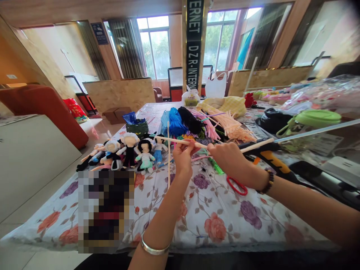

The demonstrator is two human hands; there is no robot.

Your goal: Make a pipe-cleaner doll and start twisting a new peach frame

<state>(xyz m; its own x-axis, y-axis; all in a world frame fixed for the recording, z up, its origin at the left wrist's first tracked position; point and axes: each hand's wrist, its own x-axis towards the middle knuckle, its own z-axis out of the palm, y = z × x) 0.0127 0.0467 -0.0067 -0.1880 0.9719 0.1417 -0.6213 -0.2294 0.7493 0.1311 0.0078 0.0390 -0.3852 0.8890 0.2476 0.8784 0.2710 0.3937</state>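
A cream-coloured pipe cleaner [201, 145] runs roughly level across both hands above the table. My left hand [183, 159] pinches it with thumb and fingers, and its thin end sticks out to the left. My right hand [232, 161] is closed around it a little further right, knuckles up. Beyond that hand the pale strand goes on towards the right edge; whether it is one piece or several, I cannot tell. Left of my left hand, another cream pipe cleaner [169, 165] points away from me. Small dolls [129, 148] with pale or dark hair lie at the left.
Bundles of blue pipe cleaners [177, 122], black ones [191, 120] and peach ones [236, 125] lie behind my hands. Red-handled scissors [237, 186] and a black-and-orange glue gun [277, 163] are at the right. A green-lidded container [317, 118] stands beyond; a dark basket [137, 127] sits back left.
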